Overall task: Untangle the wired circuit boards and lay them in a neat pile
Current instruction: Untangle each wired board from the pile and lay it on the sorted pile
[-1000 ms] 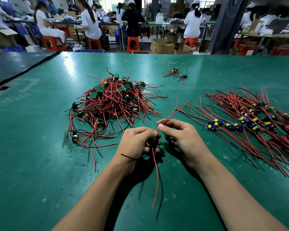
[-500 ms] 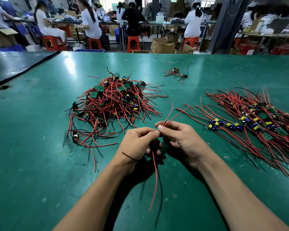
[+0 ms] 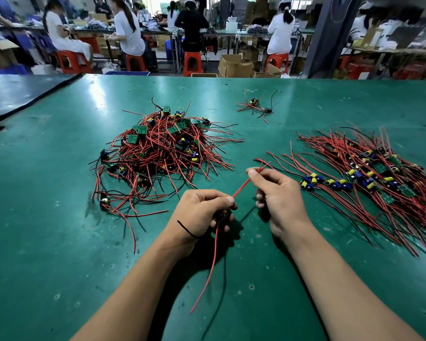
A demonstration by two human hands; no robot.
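Note:
My left hand [image 3: 203, 207] grips a small wired circuit board [image 3: 222, 213], mostly hidden under its curled fingers. A red wire [image 3: 210, 264] and a black one hang from that board toward me. My right hand [image 3: 278, 195] pinches the board's other red wires [image 3: 241, 186] near their tips, stretched taut between the two hands. A tangled heap of boards with red and black wires [image 3: 162, 148] lies to the left, beyond my left hand. At the right, the sorted pile of boards [image 3: 369, 180] lies with its wires running parallel.
Two stray wired boards [image 3: 255, 105] lie farther back on the green table [image 3: 59, 217]. A darker table [image 3: 15, 94] adjoins at the far left. Beyond the far edge, people sit on red stools at benches, with cardboard boxes on the floor.
My right hand has slid up and to the right along the red wires, away from my left hand, pulling them straight. My left hand has stayed low, holding the board.

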